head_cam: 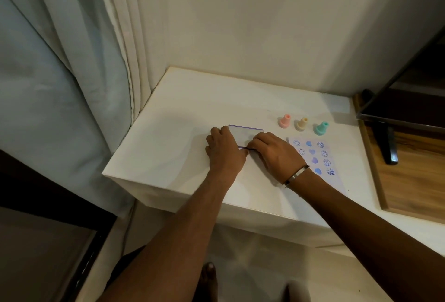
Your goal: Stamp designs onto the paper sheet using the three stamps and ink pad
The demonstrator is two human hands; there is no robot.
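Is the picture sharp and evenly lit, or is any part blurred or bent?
Head view: dim, soft light; both hands cast faint shadows on the table; the prints on the paper sheet look slightly soft; wide-angle bending curves the curtain at the edges.

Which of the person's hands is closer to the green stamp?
The right hand. It rests on the ink pad, below and left of the green stamp; the left hand holds the pad's opposite side, farther away.
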